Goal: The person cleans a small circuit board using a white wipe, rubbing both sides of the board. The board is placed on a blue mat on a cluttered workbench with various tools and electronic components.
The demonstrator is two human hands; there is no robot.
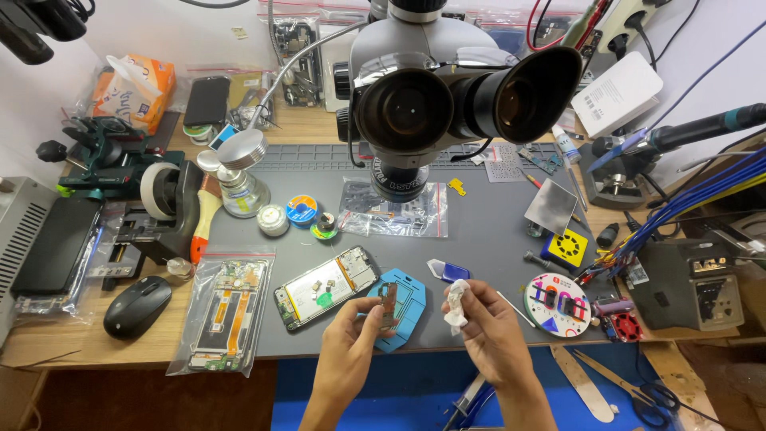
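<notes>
While I held the small circuit board (388, 305) upright in my left hand (351, 335), its grip pinched shut on the long edges, my right hand (487, 323) sat just right of the board, fingers closed on a white wipe (456, 305). Beyond the board lay the blue mat piece (407, 307), then the opened phone (325, 286) and microscope (447, 96).
</notes>
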